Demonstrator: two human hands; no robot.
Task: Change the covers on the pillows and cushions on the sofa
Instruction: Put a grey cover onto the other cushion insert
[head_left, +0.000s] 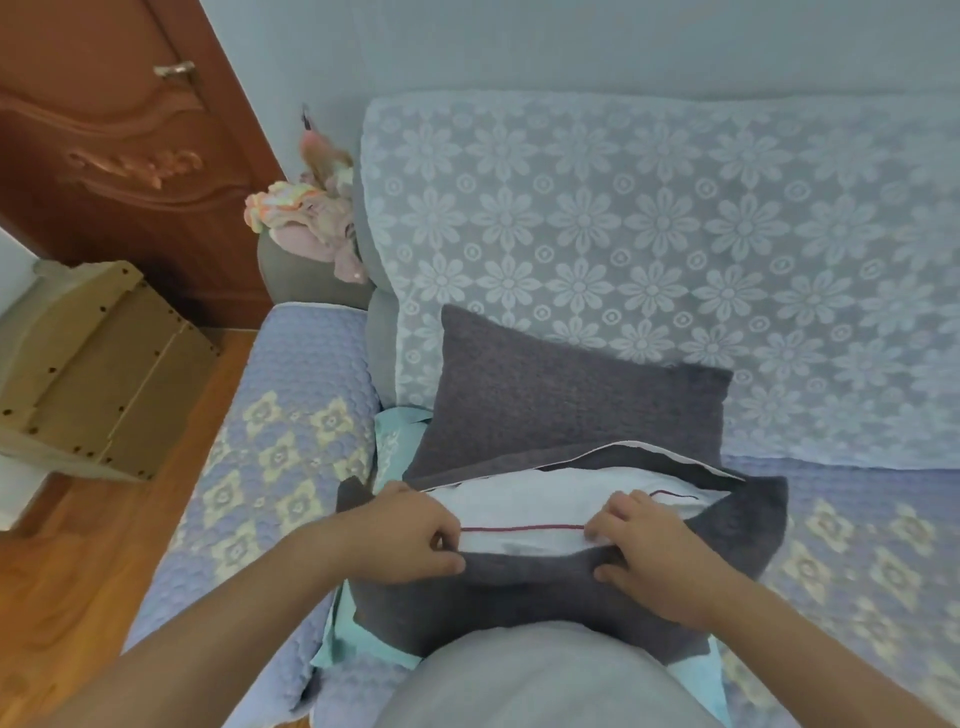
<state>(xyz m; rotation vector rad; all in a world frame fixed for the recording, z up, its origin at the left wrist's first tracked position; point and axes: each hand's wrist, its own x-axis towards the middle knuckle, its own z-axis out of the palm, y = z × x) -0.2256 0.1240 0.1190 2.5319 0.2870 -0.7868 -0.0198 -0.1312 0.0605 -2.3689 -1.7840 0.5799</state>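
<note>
A dark grey cushion cover (519, 597) lies on the sofa (270, 447) seat in front of the person, its top edge open and showing the white pillow (524, 506) inside, which has a thin dark red line along its seam. The left hand (410, 530) pinches the cover's near edge at the left of the opening; the right hand (649, 551) grips the same edge at the right. A second dark grey cushion (571, 395) leans against the flowered backrest just behind. Light turquoise cloth (358, 644) lies underneath. No readable writing shows.
</note>
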